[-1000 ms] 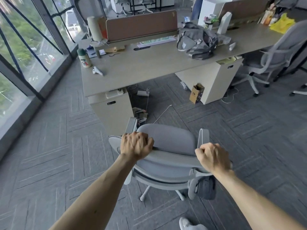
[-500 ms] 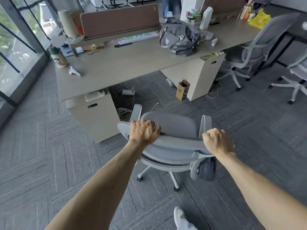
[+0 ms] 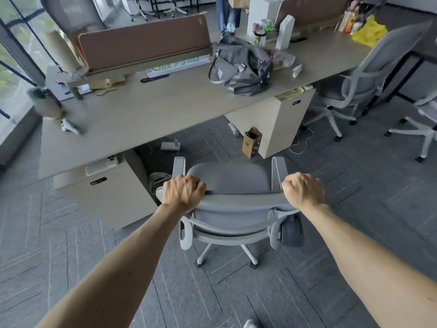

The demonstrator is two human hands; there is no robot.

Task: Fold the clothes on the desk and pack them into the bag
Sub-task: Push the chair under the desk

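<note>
My left hand [image 3: 183, 192] and right hand [image 3: 302, 191] both grip the top rail of the grey fabric office chair [image 3: 229, 177]. The fingers [image 3: 197, 184] are clenched over its edge, one hand near each corner, so I judge I can steer it squarely on its castors. The chair sits between me and the long beige counter [image 3: 165, 110], so it likely needs to go aside or under.

The grey soft duffel bag [image 3: 241, 67] lies on the counter's far side, right of centre, slumped with its handles loose. A pale crumpled heap [image 3: 282, 59] just beside it may be the clothes, but it is too blurred to tell.

A beige drawer pedestal [image 3: 106, 192] stands near the chair's left. A small brown paper bag [image 3: 251, 143] and cables lie on the floor ahead, where castors could snag.
</note>
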